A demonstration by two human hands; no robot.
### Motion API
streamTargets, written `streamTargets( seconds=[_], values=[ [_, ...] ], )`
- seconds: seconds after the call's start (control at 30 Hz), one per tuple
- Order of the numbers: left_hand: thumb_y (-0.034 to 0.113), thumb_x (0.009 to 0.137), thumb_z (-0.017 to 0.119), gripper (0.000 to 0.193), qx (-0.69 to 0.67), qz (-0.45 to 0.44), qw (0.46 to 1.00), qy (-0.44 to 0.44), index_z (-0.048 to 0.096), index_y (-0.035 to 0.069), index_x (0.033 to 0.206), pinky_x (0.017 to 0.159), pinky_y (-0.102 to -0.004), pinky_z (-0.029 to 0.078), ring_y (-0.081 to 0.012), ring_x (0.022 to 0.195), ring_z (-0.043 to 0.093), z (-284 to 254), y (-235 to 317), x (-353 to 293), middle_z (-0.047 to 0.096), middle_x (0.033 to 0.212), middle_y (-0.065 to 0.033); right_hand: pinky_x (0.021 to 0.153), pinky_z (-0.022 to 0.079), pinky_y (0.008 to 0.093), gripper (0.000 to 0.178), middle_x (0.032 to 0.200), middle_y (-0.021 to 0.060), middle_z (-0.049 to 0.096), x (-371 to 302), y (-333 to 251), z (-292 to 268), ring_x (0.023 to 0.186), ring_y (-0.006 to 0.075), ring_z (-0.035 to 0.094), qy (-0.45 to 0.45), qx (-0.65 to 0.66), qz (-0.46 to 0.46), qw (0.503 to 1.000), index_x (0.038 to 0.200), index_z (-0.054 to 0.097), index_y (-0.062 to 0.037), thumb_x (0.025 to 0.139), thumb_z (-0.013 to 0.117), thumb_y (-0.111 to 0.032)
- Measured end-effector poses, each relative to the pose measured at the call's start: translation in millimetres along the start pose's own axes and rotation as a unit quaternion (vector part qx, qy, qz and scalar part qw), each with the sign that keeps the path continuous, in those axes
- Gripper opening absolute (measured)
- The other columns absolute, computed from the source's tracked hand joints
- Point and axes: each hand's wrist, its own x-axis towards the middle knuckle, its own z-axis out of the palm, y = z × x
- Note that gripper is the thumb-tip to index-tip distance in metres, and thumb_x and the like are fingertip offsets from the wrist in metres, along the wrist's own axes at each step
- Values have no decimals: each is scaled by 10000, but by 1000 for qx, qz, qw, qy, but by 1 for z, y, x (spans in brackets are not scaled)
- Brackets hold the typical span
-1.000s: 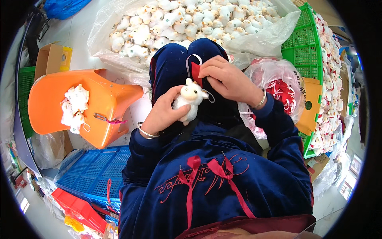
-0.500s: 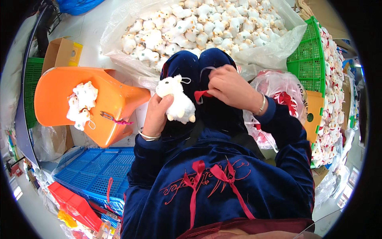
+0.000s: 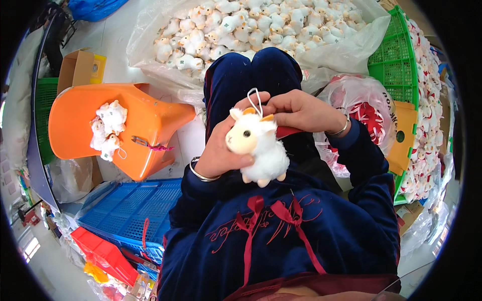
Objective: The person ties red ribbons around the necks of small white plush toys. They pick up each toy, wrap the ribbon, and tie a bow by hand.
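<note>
A white plush sheep (image 3: 271, 155) with a cream face, small tan horns and a white hanging loop (image 3: 255, 103) sits upright above my lap. My left hand (image 3: 221, 149) is closed round its head and side, thumb across the front. Behind the loop, the fingertips of my right hand (image 3: 304, 113) are pinched together, close to my left fingertips. A small red fabric piece (image 3: 287, 131) shows under my right hand's fingers, its rest hidden behind the toy and the hand.
Beyond my knees a large clear plastic bag (image 3: 145, 55) holds a heap of plush sheep. On the left, an orange stool (image 3: 68, 128) carries several more and a pair of snips (image 3: 139, 141). A bag of red pieces (image 3: 369, 120) and a green crate (image 3: 394, 70) stand right; a blue crate (image 3: 125, 205) lies lower left.
The plush sheep has come nearer and to the right, turned so its face and horns show. My right hand has moved down and right, bringing the red fabric piece up to the toy.
</note>
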Motion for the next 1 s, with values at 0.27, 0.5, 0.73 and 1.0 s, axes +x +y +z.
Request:
streamTargets(
  seconds=[0.27, 0.5, 0.73, 1.0],
  values=[
    [240, 828, 817, 682, 57, -90, 992, 74, 523, -7, 1392, 1009, -334, 502, -164, 1132, 639, -10, -23, 2, 660, 1236, -77, 752, 496, 228, 113, 953, -2, 664, -7, -2, -2, 835, 46, 581, 50, 88, -8, 995, 1074, 636, 8, 984, 592, -45],
    [286, 857, 794, 646, 33, -88, 992, 87, 528, -1, 1371, 999, -349, 517, -185, 1134, 647, -11, -33, 16, 657, 1244, -89, 639, 490, 304, 118, 828, 76, 670, -15, 5, -15, 691, 130, 624, 2, -1, 58, 998, 946, 656, 22, 927, 668, -94],
    [242, 863, 798, 625, 78, -93, 986, 113, 532, 4, 1376, 1010, -352, 513, -174, 1157, 636, -8, -42, 36, 654, 1259, -83, 663, 502, 391, 120, 807, 149, 647, -19, 14, -14, 741, 315, 648, 163, -216, -95, 958, 899, 648, 13, 872, 673, -102],
    [104, 870, 804, 484, 150, -100, 968, 177, 590, -1, 1291, 939, -316, 547, -145, 1064, 671, 5, -42, 54, 688, 1186, -72, 596, 483, 351, 159, 713, 157, 641, -21, 37, -20, 593, 229, 586, 155, -76, -34, 985, 924, 663, 40, 918, 615, -112]
  ],
)
